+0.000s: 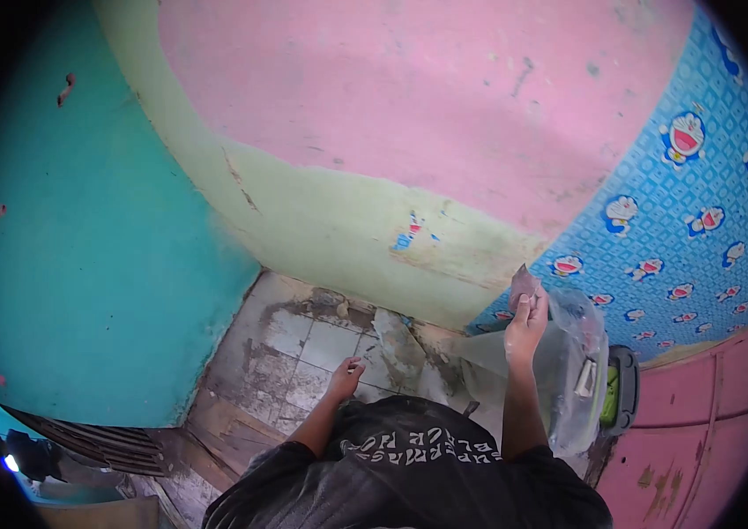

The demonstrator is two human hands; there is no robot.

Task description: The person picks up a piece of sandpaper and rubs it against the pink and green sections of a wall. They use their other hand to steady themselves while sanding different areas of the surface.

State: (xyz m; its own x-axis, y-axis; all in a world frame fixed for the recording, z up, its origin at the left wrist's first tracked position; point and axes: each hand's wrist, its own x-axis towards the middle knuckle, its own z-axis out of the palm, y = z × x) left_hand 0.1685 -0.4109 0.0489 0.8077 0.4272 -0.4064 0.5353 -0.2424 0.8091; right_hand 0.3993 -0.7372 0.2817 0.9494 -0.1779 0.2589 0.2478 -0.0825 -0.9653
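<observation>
My right hand (pixel 526 319) is raised in front of the wall, its fingers closed on a thin greyish-pink scrap (pixel 524 286) with a pointed top. My left hand (pixel 347 376) hangs low over the tiled floor (pixel 325 344), fingers curled with a small pale bit by the fingertips; what it holds, if anything, is too small to name. Ahead, the wall is pink (pixel 409 88) above and pale green (pixel 321 203) below, with a torn remnant of blue patterned paper (pixel 409 234) on the green part. Blue cartoon wallpaper (pixel 656 238) covers the right side.
A clear plastic bag (pixel 578 353) stands beside my right forearm, next to a green and grey container (pixel 618 388). Pink panels (pixel 700 423) are at the lower right. A teal wall (pixel 100 247) rises on the left, above corrugated sheets (pixel 100 441). Debris (pixel 405 348) lies along the wall's foot.
</observation>
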